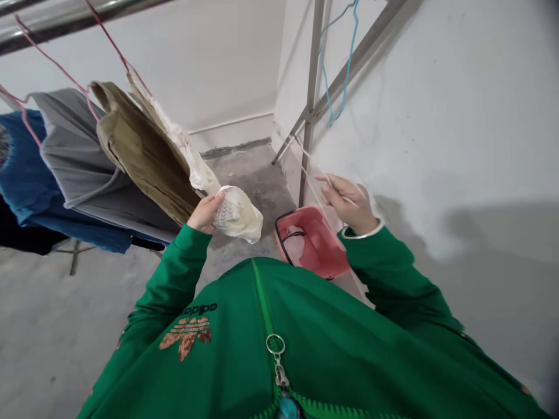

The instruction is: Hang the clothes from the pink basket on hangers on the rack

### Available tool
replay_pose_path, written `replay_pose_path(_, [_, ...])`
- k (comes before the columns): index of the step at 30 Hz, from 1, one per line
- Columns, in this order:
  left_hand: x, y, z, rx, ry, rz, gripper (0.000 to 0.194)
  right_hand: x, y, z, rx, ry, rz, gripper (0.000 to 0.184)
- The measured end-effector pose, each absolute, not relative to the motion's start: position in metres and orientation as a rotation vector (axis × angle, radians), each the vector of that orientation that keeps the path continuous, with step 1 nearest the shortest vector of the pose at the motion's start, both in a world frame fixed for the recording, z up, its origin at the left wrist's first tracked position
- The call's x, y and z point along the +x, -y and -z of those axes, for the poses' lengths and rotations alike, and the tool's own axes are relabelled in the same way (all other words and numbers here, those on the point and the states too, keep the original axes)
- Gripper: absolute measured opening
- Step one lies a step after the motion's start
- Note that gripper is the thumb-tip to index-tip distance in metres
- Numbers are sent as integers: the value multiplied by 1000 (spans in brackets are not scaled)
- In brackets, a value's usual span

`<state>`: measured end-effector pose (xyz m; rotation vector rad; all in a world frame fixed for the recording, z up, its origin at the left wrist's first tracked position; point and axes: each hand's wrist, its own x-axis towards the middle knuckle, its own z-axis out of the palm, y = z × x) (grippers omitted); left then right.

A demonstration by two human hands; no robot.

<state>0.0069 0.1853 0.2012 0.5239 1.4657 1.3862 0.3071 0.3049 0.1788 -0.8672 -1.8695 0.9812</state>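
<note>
The left fingers (pixel 213 203) are wrapping around a bunched end of thin cream cloth (pixel 239 218), while the right fingers (pixel 331 185) are pinching narrowly on a slim pale rod (pixel 311 156) that is slanting away toward the wall. The cloth is looking light, soft and limp, so it is likely to slide and crumple, and a gathered fold is giving the surest hold. Its upper length is appearing to run up beside the hanging clothes, though its top is partly hidden. The rod is looking light and stiff but slender, and taking it between fingertips, as is happening now, seems to suit it. Below the hands, the sleeves of a green track jacket (pixel 384 273) are reaching forward, and a pink plastic basket (pixel 312 244) is sitting just beyond the right forearm, holding something pale pink (pixel 293 244). To the left, an olive garment (pixel 140 151), a grey garment (pixel 74 157) and a blue garment (pixel 26 174) are hanging on pink hangers (pixel 56 64) from a steel rail (pixel 65 17). Farther off, a blue hanger (pixel 345 58) is dangling from a metal rack frame (pixel 312 99), and a concrete floor (pixel 257 180) is stretching back to a white wall (pixel 437 116).
</note>
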Motion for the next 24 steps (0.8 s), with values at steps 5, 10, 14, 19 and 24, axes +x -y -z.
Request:
replay_pose_path(5, [5,-194,-190,643,-1548,-1395,36,354,-274,-223,-833,2253,-1345,35])
replay_pose_path(10, [1,-195,-176,856,-1661,-1296,42,341,-268,-226,-782,2396,-1391,39])
replay_pose_path(14, [8,-190,-173,1246,-1839,-1093,46,306,-271,-206,-747,2398,-1479,43])
replay_pose_path(19, [33,-179,-194,1610,-2232,-466,41,275,-271,-177,-659,2205,-1758,47])
replay_pose_path(24, [30,-179,-218,1494,-2569,-277,35,276,-271,-175,-678,2194,-1907,44])
